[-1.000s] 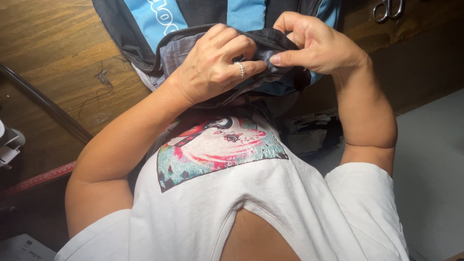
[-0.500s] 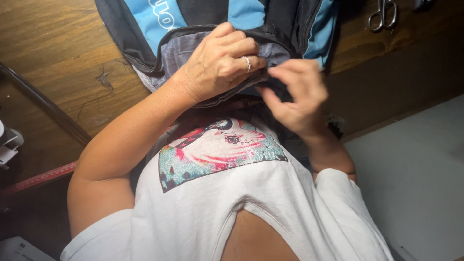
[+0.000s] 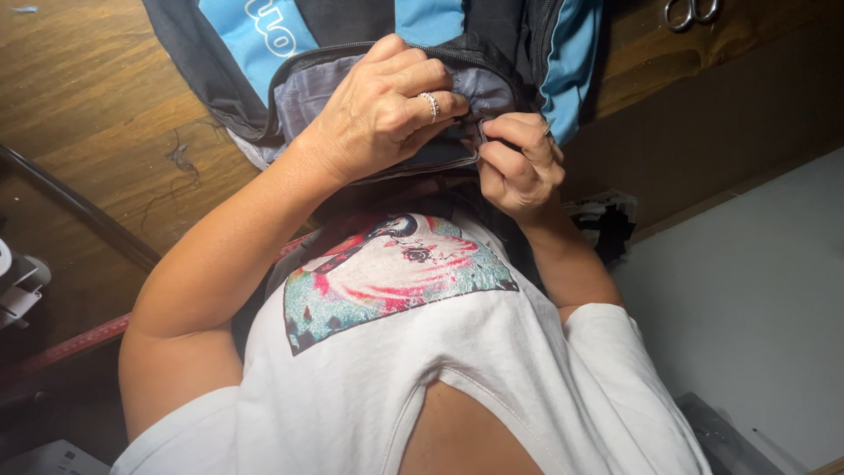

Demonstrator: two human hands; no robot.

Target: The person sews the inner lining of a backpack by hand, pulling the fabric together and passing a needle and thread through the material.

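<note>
With the left hand (image 3: 382, 110) clenched on the grey pocket flap of the blue-and-black backpack (image 3: 290, 53) lying on the wooden table (image 3: 97, 132), the right hand (image 3: 519, 163) pinching its edge should pull steadily, fabric taut.

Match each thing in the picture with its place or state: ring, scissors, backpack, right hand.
Things:
1. ring
2. scissors
3. backpack
4. right hand

Places or states:
A. blue and black, lying on the wooden table, one pocket open
B. on a finger of the left hand
C. fingers pinched at the pocket's edge
D. at the top right edge of the view, only partly seen

Pairs: 1-B, 2-D, 3-A, 4-C
</note>
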